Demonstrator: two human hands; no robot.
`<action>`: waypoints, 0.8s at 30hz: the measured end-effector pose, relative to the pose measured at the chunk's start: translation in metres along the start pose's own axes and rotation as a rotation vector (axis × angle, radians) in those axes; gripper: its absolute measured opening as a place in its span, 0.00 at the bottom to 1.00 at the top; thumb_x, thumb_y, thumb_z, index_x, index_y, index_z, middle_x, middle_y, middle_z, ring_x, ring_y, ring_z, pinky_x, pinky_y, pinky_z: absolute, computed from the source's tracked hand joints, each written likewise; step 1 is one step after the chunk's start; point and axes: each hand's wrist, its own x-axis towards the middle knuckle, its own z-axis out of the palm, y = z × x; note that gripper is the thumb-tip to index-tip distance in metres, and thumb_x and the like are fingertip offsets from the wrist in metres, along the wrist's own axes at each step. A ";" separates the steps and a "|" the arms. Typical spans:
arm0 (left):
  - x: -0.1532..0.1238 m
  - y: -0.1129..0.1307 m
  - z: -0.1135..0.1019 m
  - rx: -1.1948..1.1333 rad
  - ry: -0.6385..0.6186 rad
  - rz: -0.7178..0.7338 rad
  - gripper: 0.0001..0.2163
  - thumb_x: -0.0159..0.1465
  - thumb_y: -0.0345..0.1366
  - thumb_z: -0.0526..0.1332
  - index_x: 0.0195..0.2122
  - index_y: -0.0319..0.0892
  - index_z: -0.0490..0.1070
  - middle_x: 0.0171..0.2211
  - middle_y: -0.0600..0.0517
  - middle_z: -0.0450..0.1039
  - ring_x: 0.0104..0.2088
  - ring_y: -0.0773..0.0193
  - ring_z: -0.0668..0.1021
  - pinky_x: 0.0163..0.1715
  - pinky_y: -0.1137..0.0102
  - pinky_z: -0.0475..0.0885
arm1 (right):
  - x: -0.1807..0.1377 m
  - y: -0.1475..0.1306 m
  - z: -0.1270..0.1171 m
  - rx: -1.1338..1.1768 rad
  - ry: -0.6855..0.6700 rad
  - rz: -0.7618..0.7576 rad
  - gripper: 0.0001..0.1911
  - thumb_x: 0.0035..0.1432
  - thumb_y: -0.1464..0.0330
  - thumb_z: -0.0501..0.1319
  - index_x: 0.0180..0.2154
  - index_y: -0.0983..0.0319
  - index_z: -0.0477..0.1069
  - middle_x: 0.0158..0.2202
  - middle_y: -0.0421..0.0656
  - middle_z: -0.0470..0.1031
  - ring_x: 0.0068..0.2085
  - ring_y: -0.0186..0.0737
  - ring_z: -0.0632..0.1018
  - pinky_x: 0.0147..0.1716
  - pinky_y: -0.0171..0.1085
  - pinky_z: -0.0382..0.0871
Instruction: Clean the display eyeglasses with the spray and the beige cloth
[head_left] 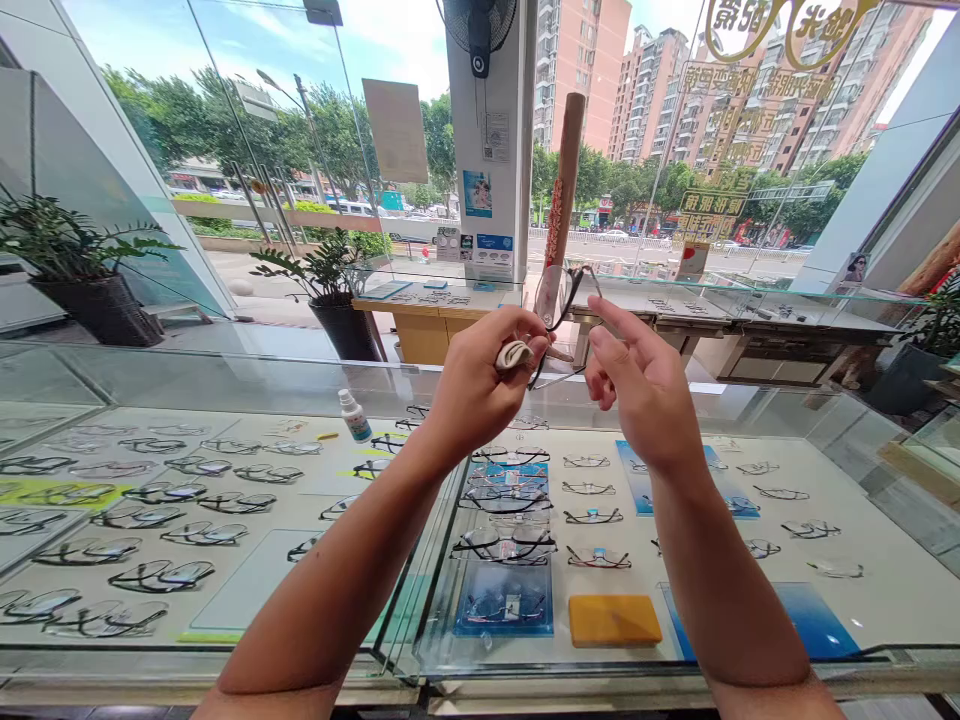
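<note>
Above the glass counter, my left hand [487,375] is closed on a pair of dark-rimmed eyeglasses [559,318], held up on edge by the frame. A folded pale cloth [514,356] is tucked in the same hand. My right hand [641,375] is just right of the glasses, its index finger stretched toward one temple and its lower fingers bent. The other temple reaches toward those bent fingers; whether they touch it I cannot tell. A small white bottle with a blue label [355,415] stands on the counter left of my hands.
Under the glass counter top [420,640] lie several rows of eyeglasses [169,490]. A yellow-orange case [615,620] is at the front. Beyond are low display tables [442,297], potted plants [326,280], a pillar with a fan [480,35] and large windows.
</note>
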 end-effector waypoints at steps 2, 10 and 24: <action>0.000 0.000 0.001 0.048 -0.029 0.011 0.04 0.75 0.36 0.62 0.41 0.44 0.73 0.37 0.51 0.80 0.36 0.62 0.79 0.39 0.66 0.71 | 0.006 0.002 0.000 0.142 0.078 0.010 0.29 0.70 0.49 0.66 0.63 0.59 0.79 0.22 0.33 0.67 0.24 0.35 0.65 0.25 0.40 0.60; -0.004 -0.008 0.006 0.215 -0.196 0.145 0.08 0.69 0.25 0.61 0.44 0.45 0.72 0.43 0.50 0.82 0.41 0.59 0.82 0.40 0.65 0.72 | 0.024 0.014 -0.011 0.440 0.166 0.116 0.22 0.62 0.46 0.73 0.33 0.55 0.71 0.21 0.29 0.53 0.21 0.32 0.55 0.21 0.40 0.53; 0.001 -0.007 0.005 0.007 -0.101 0.089 0.03 0.75 0.33 0.63 0.42 0.44 0.75 0.40 0.50 0.81 0.39 0.62 0.80 0.42 0.66 0.73 | 0.019 0.012 -0.010 0.133 0.125 -0.017 0.15 0.67 0.52 0.65 0.43 0.55 0.78 0.28 0.36 0.70 0.28 0.36 0.68 0.28 0.40 0.64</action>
